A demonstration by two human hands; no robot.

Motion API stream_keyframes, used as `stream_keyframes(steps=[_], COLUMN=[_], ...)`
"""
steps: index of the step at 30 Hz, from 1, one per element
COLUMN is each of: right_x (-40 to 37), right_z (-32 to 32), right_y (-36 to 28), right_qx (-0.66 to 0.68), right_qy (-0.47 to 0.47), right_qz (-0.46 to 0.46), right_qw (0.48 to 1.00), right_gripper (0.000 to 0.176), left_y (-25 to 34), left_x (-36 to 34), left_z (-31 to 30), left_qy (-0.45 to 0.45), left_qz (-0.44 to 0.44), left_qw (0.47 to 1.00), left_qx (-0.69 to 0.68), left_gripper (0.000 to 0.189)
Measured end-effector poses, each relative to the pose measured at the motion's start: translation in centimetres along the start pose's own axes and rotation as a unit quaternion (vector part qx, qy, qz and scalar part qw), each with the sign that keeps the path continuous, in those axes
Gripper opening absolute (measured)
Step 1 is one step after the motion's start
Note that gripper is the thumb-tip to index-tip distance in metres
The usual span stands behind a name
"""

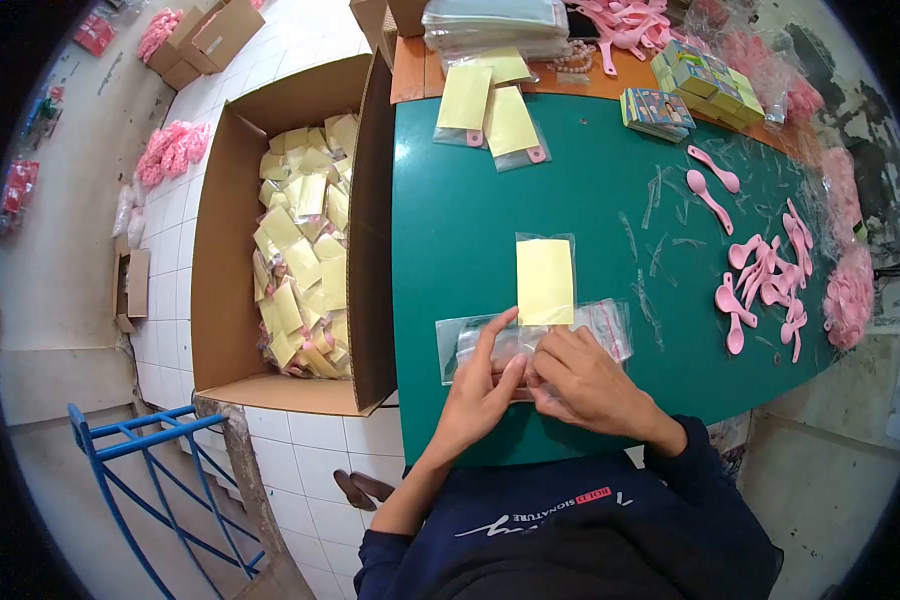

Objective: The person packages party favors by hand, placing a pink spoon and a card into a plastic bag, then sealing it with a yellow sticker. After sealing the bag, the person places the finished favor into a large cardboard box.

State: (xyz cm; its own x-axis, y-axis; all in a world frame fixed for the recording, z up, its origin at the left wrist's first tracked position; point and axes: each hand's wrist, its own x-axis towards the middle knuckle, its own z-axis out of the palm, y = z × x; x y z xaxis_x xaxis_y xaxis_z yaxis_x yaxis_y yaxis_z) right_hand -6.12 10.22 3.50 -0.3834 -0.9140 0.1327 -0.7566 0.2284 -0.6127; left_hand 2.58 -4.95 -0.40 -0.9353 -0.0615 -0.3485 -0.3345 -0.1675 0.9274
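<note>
My left hand and my right hand meet at the near edge of the green table. Both pinch a clear plastic bag from a small stack lying flat under my fingers. Just beyond my fingertips lies a bagged yellow card, touching the stack. Loose pink spoons are scattered on the table to my right.
An open cardboard box full of packed yellow cards stands left of the table. Two more bagged yellow cards lie at the far edge, near stacked card packs and clear bags. A blue metal frame stands on the floor at lower left.
</note>
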Motion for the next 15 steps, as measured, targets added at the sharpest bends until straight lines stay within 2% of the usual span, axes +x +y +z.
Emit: stream_keyframes(steps=[4,7,8,11,14,15], right_x=[-0.2,-0.7,-0.8,-1.5,-3.7,-4.9], right_z=[-0.2,-0.9,-1.3,-3.1,-6.5,-8.1], right_y=[0.0,0.4,0.6,1.7,5.5,7.4], right_qx=[-0.016,0.034,0.064,0.182,0.320,0.349], right_qy=[-0.003,-0.033,-0.037,-0.035,0.014,0.043], right_qz=[-0.041,-0.042,-0.038,-0.017,0.011,0.019], right_qw=[0.999,0.998,0.997,0.983,0.947,0.936], right_gripper=[0.022,0.024,0.022,0.018,0.015,0.016], left_y=[0.7,0.8,0.9,1.0,0.9,0.9], left_x=[0.6,0.7,0.7,0.6,0.2,0.1], left_z=[0.4,0.4,0.3,-0.5,-0.3,-0.4], left_qy=[0.031,0.063,0.076,0.022,0.051,0.044], left_qz=[0.019,0.015,0.010,-0.012,-0.005,-0.010], left_qw=[0.999,0.997,0.996,1.000,0.996,0.998], left_qx=[0.025,0.033,0.036,0.016,-0.077,-0.052], left_gripper=[0.051,0.048,0.047,0.045,0.034,0.032])
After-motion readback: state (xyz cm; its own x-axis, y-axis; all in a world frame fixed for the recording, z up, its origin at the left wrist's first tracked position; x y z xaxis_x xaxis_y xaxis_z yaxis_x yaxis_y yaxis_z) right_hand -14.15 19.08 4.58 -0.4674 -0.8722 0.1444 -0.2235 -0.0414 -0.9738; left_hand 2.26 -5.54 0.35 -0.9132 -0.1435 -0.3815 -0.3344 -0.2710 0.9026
